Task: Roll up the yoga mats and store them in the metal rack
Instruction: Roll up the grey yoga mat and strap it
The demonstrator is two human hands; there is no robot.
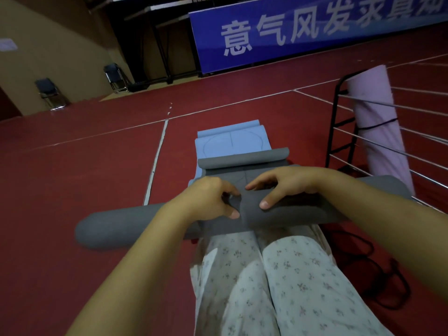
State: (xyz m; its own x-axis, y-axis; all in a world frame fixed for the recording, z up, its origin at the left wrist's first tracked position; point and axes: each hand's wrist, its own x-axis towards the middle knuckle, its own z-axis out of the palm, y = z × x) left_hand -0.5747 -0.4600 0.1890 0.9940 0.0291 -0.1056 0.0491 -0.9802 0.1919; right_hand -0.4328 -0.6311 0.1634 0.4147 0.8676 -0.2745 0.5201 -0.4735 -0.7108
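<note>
A grey mat (pixel 126 226), matte and foam-like, lies mostly rolled into a thick cylinder across the red floor (pixel 72 166), just ahead of the person's knees. Its rounded left end sticks out past the left arm; its right end reaches toward the rack (pixel 339 132). The unrolled tail runs forward from the roll and ends in a far edge that curls up into a small lip.

The left hand (pixel 208 200) rests on top of the roll near its middle, fingers curled down over the curve and thumb tucked against the near face, gripping the mat. The right hand (pixel 283 185) sits just beside it, fingers bent and spread over the top of the roll, thumb pressed on the near side, also gripping. The two hands nearly touch at the fingertips.

Under and beyond the grey tail lies a blue mat (pixel 232 141), flat and smooth, with thin curved lines printed on it; its far end is folded or curled.

On the right stands the rack, a black metal frame with thin silvery horizontal rods. A pink mat (pixel 378 117), rolled into a tall tube and bound by a dark strap, stands upright in it.

The person wears pale trousers (pixel 291 287) with a small floral print. Black cord (pixel 378 282) loops lie on the floor by the right leg. A blue banner (pixel 315 32) with white characters hangs behind, and two folding chairs (pixel 49 92) stand against the tan wall.
</note>
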